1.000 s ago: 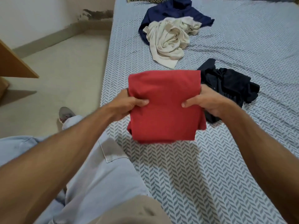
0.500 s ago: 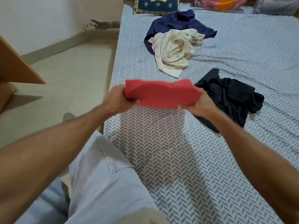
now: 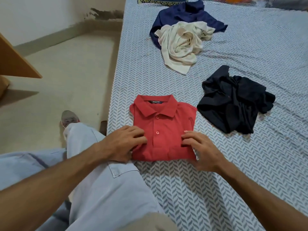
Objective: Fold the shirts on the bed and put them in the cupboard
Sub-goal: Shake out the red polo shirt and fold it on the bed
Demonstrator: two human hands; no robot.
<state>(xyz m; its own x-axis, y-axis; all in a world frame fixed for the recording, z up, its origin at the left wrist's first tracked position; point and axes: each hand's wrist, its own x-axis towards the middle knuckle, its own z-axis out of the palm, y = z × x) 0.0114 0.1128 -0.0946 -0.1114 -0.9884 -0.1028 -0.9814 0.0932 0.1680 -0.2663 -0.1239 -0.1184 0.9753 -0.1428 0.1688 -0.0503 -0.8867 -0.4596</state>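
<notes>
The red shirt (image 3: 162, 130) lies folded on the bed (image 3: 216, 189), collar up, near the bed's left edge; the left hand (image 3: 123, 144) rests on its left side with fingers bent on the cloth; the right hand (image 3: 200, 149) rests on its right side, fingers spread and bent; neither hand lifts it; a black shirt (image 3: 233, 100) lies crumpled just to the right; farther up, a cream shirt (image 3: 180, 44) lies on a blue shirt (image 3: 183, 14)
</notes>
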